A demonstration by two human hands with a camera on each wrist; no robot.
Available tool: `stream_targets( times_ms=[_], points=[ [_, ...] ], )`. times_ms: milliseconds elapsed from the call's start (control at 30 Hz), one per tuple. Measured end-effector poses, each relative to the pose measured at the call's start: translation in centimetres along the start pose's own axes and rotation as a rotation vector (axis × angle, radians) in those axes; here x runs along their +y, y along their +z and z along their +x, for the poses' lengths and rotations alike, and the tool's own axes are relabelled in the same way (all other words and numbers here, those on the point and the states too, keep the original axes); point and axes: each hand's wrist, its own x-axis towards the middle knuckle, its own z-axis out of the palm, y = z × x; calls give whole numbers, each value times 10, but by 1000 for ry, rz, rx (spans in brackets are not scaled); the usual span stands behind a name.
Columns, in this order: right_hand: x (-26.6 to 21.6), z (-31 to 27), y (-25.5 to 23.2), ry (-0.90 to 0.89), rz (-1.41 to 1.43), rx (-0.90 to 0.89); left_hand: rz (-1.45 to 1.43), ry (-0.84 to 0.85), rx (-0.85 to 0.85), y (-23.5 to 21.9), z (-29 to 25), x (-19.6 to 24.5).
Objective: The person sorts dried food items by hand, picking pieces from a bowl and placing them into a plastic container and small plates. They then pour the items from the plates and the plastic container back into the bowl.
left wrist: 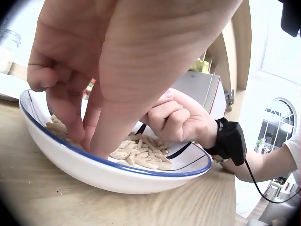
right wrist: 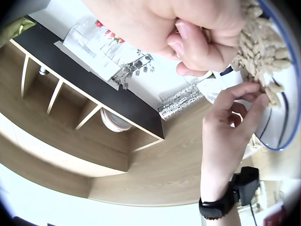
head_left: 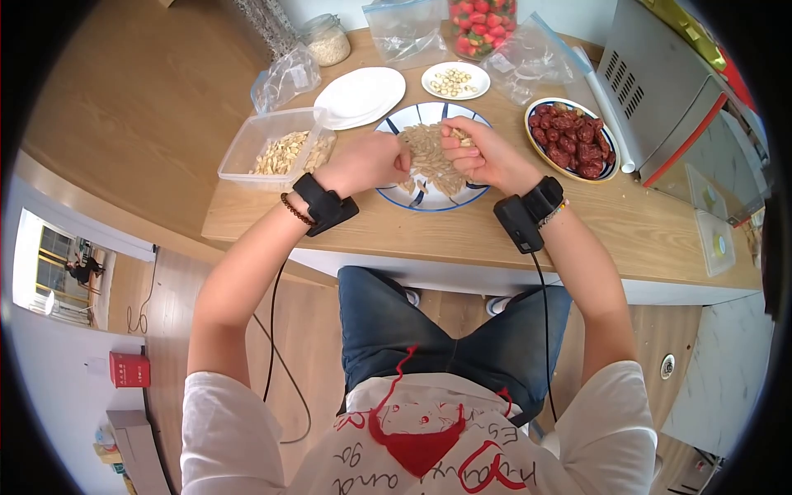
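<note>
A shallow white plate with a blue rim (head_left: pixel 429 209) bears a heap of pale, slender dried pieces (head_left: pixel 433 153). My left hand (head_left: pixel 373 160) reaches down over the plate's left side. Its thumb and fingertips pinch at the pieces near the rim, as the right wrist view shows. Above the heap's right side is my right hand (head_left: pixel 487 153), its fingers curled in. Some pale pieces (head_left: pixel 464 140) show between its fingers and palm; the rest of its hold is hidden. In the left wrist view the right hand (left wrist: pixel 176 117) hovers over the plate's far side.
Left stands a clear plastic box (head_left: pixel 235 161) of pale slices. Behind are a stack of white plates (head_left: pixel 359 95), a small dish (head_left: pixel 429 82) of round seeds, zip bags (head_left: pixel 404 33) and a strawberry jar (head_left: pixel 483 29). Right are a bowl of red dates (head_left: pixel 573 140) and an oven-like appliance (head_left: pixel 652 91).
</note>
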Motion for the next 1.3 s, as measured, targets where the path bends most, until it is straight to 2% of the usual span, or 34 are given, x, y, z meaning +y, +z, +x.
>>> stream_targets(
  times_ms=[433,533,633,733,767,867,967,1167,1300],
  points=[
    [0,0,0,-4,-26,-1,184,14,-53,1,6,5],
    [1,0,-1,-12,-37,-1,240,19,43,0,10,-1],
    [1,0,-1,-13,-42,-10,131,-48,66,-10,13,-1],
    [2,2,-4,-14,-32,0,-165,41,303,-18,21,0],
    [2,2,-5,-6,-31,-10,-191,27,316,-20,24,2],
    [1,3,-5,15,-30,-21,-255,153,356,-32,25,26],
    [0,1,-2,32,-39,-2,-235,189,373,-29,32,29],
    [-2,-1,-2,29,-36,-11,-583,36,368,-21,45,-15],
    [-3,1,-5,38,4,-68,-880,-34,444,-20,43,-33]
  ],
)
